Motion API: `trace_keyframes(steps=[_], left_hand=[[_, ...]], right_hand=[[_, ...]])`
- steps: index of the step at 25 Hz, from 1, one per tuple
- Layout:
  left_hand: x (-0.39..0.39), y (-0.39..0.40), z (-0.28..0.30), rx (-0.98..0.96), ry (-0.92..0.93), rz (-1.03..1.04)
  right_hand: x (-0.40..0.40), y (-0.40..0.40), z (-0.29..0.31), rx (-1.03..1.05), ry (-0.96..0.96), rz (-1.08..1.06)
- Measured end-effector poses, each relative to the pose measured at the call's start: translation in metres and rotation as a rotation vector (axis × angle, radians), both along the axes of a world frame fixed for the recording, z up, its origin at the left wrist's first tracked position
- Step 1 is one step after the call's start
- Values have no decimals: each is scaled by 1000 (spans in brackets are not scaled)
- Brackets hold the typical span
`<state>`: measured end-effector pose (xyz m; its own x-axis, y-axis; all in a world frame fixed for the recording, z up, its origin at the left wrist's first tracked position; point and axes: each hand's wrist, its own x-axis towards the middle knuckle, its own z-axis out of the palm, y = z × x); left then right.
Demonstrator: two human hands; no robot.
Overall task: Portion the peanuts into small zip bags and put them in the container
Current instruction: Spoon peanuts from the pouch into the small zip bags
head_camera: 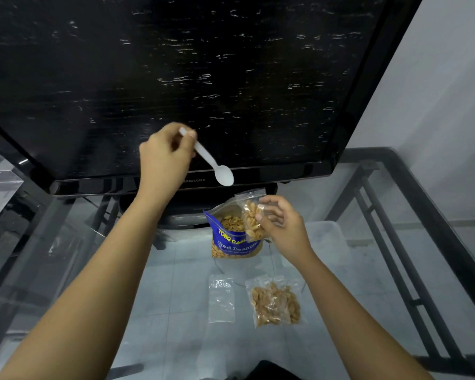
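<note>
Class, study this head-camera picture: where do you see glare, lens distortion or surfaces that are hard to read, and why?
Head view: white streaky glare breaks up the black television screen; the wide-angle lens bends its frame and the glass table's edge; the transparent tabletop shows the tiled floor beneath, so the empty zip bag nearly vanishes; the white plastic spoon stands out sharply.

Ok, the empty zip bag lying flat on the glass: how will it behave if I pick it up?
The empty zip bag looks like thin clear film, so probably floppy and very light. Lying flat on the smooth glass table, it may slide or cling rather than lift; pinching an edge likely works best.
</note>
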<state>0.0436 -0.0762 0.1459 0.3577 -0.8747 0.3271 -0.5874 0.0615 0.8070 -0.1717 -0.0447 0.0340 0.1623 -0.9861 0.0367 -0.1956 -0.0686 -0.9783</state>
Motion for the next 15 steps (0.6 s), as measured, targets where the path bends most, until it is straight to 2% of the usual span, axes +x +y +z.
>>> trace_keyframes(steps=[2, 5, 8, 11, 13, 15], left_hand=[[4, 2, -36, 118, 190, 45], [-6, 20, -88, 369, 215, -18], [-15, 41, -111, 330, 266, 106], [-15, 72, -146, 317, 346, 327], [-17, 94, -183, 473, 129, 173], [-20, 109, -214, 627, -177, -129]], right_hand=[[-7, 11, -1, 1, -12, -24], [-12, 40, -15, 84, -45, -13], [-10, 75, -45, 198, 20, 30], [-4, 96, -82, 299, 236, 88], [0, 102, -97, 309, 370, 149], [4, 102, -105, 287, 473, 190]])
